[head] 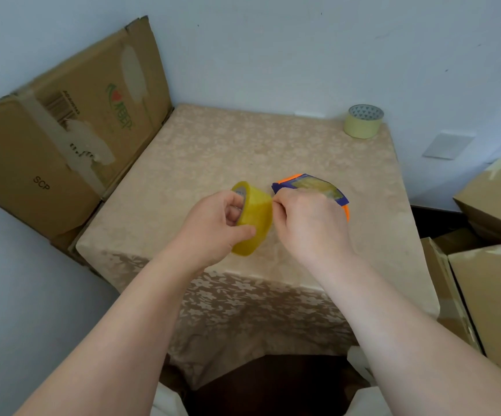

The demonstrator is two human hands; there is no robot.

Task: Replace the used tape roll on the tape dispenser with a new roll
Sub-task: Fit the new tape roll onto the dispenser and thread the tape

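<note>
Yellow tape roll (pixel 253 217) held over beige-clothed table (pixel 213 151) by pale wall (pixel 273 55).

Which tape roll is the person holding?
The yellow roll, gripped in the left hand near the table's front edge. The pale roll sits untouched at the table's far right corner.

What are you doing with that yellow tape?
A person is working over a small table with a beige flowered cloth. Their left hand holds a thick roll of yellow clear tape, fingers hooked through its core. The right hand pinches at the roll's edge, probably picking for the loose end. An orange and blue plastic tape dispenser lies just behind. A paler tape roll sits at the far corner.
</note>
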